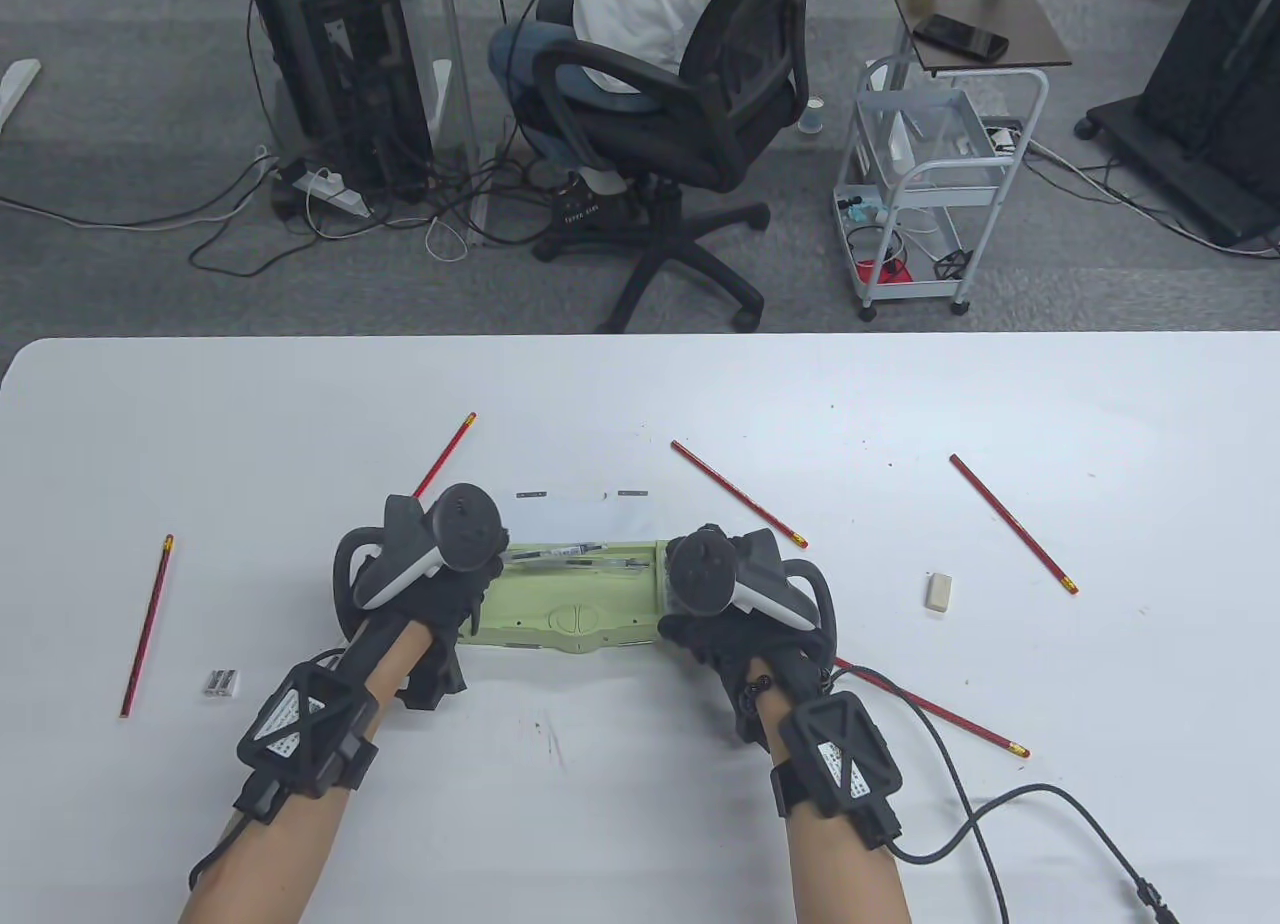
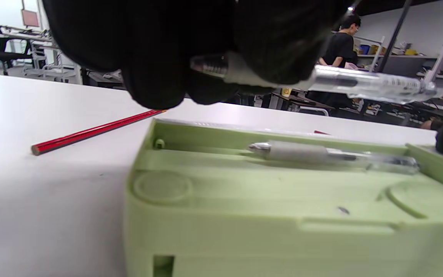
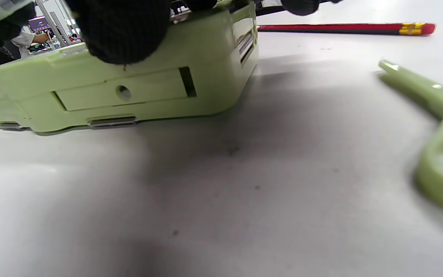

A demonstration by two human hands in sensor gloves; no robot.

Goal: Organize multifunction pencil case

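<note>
White table, green pencil case open mid-front. One pen already inside; second pen pinched in left hand just above. Right hand steadying case end, grip unclear. Red pencils, eraser still outside.

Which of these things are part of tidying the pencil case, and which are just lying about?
Part of the job:
- green pencil case
- clear pen gripped by the left hand
- second pen lying in the case
- red pencils
- eraser
- sharpener
- green scissors
- right hand steadying the case

Just lying about:
- office chair
- trolley
</note>
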